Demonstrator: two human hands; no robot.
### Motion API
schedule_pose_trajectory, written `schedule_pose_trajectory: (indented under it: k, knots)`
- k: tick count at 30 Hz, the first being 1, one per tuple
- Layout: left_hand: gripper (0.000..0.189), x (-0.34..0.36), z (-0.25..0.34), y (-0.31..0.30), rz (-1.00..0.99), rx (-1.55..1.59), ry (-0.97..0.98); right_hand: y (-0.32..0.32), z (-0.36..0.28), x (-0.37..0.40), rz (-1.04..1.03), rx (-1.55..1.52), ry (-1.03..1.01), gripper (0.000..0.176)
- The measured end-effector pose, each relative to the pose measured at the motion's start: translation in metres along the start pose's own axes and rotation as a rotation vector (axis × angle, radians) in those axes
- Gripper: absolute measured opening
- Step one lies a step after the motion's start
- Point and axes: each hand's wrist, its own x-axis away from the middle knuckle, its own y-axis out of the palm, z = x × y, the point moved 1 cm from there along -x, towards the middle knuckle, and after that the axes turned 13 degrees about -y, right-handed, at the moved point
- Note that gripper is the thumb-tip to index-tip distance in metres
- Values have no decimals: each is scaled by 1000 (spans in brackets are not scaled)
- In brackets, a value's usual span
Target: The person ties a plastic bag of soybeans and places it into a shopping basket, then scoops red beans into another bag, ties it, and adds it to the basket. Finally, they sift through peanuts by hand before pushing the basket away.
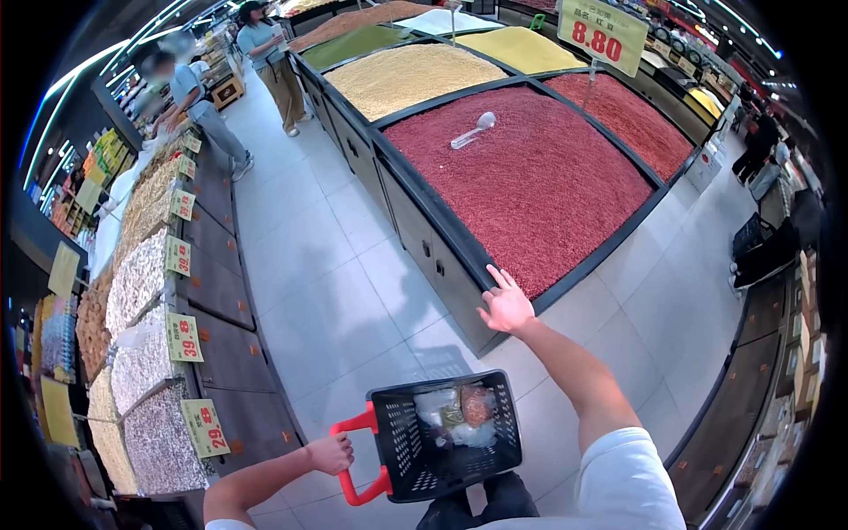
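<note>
My left hand (330,453) is closed around the red handle (345,491) of a black shopping basket (405,473). Inside the basket lie clear plastic bags (442,408) with food in them, one part brownish orange. My right hand (507,305) reaches forward to the near corner of a black-edged bin, its fingers stretched out at the rim (477,256). That bin is heaped with small dark red beans (539,177). A clear plastic scoop (473,130) lies on the beans, well beyond my right hand.
Neighbouring bins hold pale grain (411,75), yellow grain (521,49) and more red beans (627,119). A price sign (603,34) stands above them. Along the left runs a counter of dry goods with price tags (185,337). Two people (265,57) stand in the tiled aisle (322,265).
</note>
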Motion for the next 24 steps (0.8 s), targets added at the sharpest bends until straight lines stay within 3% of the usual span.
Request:
schedule_pose_trajectory:
  k: [6,15,20,22,24]
  knots:
    - [20,-87,37,-40,89,85,58,-5,0,1,-22,-7,16,37]
    - [21,-247,99,-129,222,282,-138,-5,4,4,4,-43,-6,39]
    - [23,-340,92,-193,255,365,-203,-1,8,5,-25,-81,-15,39]
    - [27,-396,75,-178,759,406,-64,1,10,7,24,-95,-36,40]
    - [21,-430,72,-209,627,399,-159,-1,11,8,37,-108,-45,40]
